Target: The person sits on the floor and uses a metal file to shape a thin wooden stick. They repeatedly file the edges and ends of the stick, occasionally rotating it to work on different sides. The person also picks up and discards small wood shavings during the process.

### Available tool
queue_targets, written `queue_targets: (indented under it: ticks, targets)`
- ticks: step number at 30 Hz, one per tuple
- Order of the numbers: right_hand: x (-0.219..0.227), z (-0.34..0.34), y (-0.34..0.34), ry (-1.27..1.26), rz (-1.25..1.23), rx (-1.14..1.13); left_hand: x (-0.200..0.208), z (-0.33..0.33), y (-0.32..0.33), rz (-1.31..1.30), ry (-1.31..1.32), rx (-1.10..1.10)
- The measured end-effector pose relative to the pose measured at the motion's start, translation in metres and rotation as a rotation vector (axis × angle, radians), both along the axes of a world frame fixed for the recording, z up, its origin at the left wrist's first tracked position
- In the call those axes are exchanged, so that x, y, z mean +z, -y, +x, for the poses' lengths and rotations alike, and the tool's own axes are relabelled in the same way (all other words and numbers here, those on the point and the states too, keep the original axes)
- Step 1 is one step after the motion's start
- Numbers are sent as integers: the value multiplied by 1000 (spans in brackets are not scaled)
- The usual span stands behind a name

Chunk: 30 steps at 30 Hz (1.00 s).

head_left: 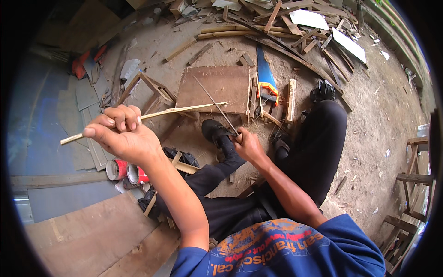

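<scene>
My left hand (127, 134) is raised at the left, its fingers closed around a thin, pale bamboo strip (175, 110). The strip slants up to the right, with a frayed far tip over a low wooden block or box (212, 85). Lower and to the right, my right hand (250, 147) grips a knife (213, 100) whose long narrow blade points up and left. In this view the blade crosses the strip near that tip; whether they touch, I cannot tell. The knife's handle is mostly hidden in my fist.
A handsaw (265, 69) with a blue blade and orange-black handle lies right of the box. Scrap wood (272, 34) is heaped at the back. Two red cans (117, 170) stand below my left wrist. Wooden frames (415, 177) line the right edge. My bent knee (327, 124) rises at the right.
</scene>
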State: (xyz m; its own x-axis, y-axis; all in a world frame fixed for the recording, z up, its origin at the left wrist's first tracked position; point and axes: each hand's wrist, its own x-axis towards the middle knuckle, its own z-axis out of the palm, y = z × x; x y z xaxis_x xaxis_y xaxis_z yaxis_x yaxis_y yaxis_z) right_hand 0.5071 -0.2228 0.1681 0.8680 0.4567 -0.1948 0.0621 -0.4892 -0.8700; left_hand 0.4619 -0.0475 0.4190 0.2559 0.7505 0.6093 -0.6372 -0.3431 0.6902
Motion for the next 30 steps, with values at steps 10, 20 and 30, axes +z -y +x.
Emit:
queue_targets:
  ticks: [10,20,30]
  targets:
    - [-23,-3,-7,-67,-28,-42,13,19,-1,-46,-49,78]
    - [24,-6,-19,38,159,18,22,27,2,-88,-88,122]
    - [-6,-5,-10,-79,15,-22,19,28,2,-70,-86,175]
